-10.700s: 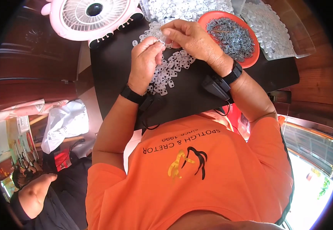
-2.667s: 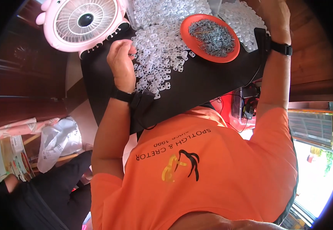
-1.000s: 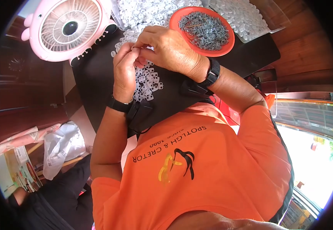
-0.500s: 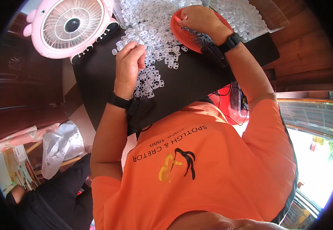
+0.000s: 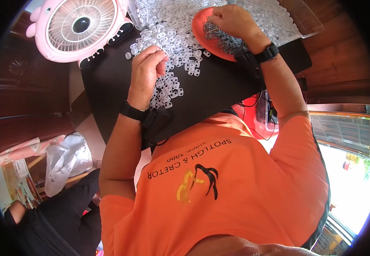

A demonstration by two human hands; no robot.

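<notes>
My left hand [image 5: 145,74] hovers above the near end of a heap of small white plastic pieces with holes [image 5: 168,38]. Its thumb and index finger are pinched together, and whatever is between them is hidden. To the right, my right hand [image 5: 235,22] reaches over a red dish [image 5: 198,26]. In that dish lies a tangle of small grey metal pieces [image 5: 225,42], too fine to tell their exact kind. The right fingertips are closed together at the edge of the tangle; I cannot make out what they hold.
A pink animal-shaped fan [image 5: 81,25] stands at the far left of the black table [image 5: 108,85]. Behind the dish, a clear container [image 5: 310,30] holds more white pieces. A white plastic bag [image 5: 65,160] lies low on the left, near dark cloth like a trouser leg [image 5: 65,209].
My right hand has shifted slightly right, uncovering more metal pieces in the dish. My left hand has barely moved; its thumb and finger now point more to the right.
</notes>
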